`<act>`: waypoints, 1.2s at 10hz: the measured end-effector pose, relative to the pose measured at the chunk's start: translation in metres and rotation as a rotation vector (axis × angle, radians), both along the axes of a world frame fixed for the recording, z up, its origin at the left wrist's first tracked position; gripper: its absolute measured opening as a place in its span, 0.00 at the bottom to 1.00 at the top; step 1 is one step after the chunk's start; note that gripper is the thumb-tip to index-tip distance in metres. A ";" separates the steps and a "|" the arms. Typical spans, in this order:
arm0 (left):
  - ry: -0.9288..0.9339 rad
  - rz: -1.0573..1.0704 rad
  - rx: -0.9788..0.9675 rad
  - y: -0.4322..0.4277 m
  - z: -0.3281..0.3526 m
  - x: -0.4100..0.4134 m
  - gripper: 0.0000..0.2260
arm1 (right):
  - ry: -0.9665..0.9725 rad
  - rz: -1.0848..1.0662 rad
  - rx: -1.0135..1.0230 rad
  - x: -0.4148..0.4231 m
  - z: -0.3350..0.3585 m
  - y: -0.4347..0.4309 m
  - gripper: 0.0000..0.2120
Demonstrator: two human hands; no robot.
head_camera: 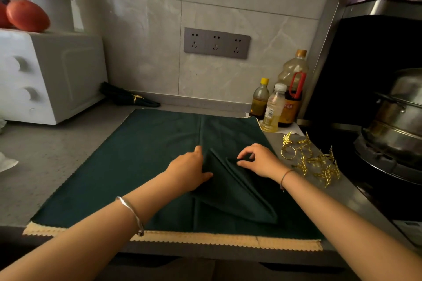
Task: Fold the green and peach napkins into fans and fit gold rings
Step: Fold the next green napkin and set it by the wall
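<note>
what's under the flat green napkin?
A peach scalloped edge shows from under the green napkin along its near side and at the far right corner. The rest of that peach layer is covered.

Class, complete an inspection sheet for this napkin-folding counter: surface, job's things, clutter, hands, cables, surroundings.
Surface: grey counter under a spread green cloth with a peach scalloped edge in front.
Job's things: part-folded green napkin on the cloth; gold rings heaped to its right; ringed green napkin at the back.
Clutter: bottles by the wall.
Hands: left hand against the fold's left edge, grip unclear; right hand pinches a pleat.
Cables: nothing seen.
Surroundings: white appliance, wall socket, steel pot.
</note>
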State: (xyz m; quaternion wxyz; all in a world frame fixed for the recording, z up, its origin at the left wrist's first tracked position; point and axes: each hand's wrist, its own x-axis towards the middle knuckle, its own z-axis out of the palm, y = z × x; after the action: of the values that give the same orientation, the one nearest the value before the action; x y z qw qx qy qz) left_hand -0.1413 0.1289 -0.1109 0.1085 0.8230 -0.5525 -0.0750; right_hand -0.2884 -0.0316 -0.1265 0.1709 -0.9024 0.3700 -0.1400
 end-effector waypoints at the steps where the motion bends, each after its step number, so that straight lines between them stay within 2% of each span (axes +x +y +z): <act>1: 0.087 -0.015 0.067 0.000 -0.001 -0.016 0.38 | -0.021 -0.007 0.020 0.001 -0.007 0.004 0.07; 2: -0.212 -0.036 0.027 -0.004 -0.005 -0.019 0.34 | -0.059 -0.028 0.014 0.001 -0.018 0.008 0.07; 3: -0.232 -0.240 -0.033 -0.012 -0.012 -0.022 0.30 | -0.099 -0.052 -0.055 0.002 -0.027 0.013 0.08; 4: -0.135 -0.370 0.054 -0.017 -0.024 -0.027 0.27 | -0.099 -0.046 -0.134 0.003 -0.033 0.018 0.09; 5: -0.124 -0.350 0.073 -0.021 -0.035 -0.023 0.26 | -0.095 -0.050 -0.184 0.001 -0.033 0.022 0.14; 6: -0.088 -0.354 0.079 -0.020 -0.038 -0.021 0.25 | -0.146 0.008 -0.226 -0.009 -0.030 0.031 0.15; 7: -0.057 -0.362 0.066 -0.017 -0.039 -0.021 0.25 | -0.105 0.114 -0.188 -0.028 -0.029 0.049 0.16; 8: -0.035 -0.365 0.049 -0.016 -0.041 -0.020 0.25 | -0.072 0.186 -0.069 -0.054 -0.031 0.068 0.18; 10: -0.028 -0.372 0.046 -0.016 -0.044 -0.019 0.25 | 0.012 0.192 -0.078 -0.098 -0.032 0.093 0.20; 12: 0.025 -0.396 0.025 -0.017 -0.045 -0.015 0.25 | 0.117 0.209 -0.150 -0.108 -0.022 0.102 0.27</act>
State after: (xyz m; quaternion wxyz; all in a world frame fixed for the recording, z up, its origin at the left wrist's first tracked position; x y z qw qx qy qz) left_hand -0.1566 0.1115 -0.1564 0.0883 0.6985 -0.7012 -0.1122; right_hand -0.3961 0.0704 -0.1480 0.0950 -0.9528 0.2720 -0.0959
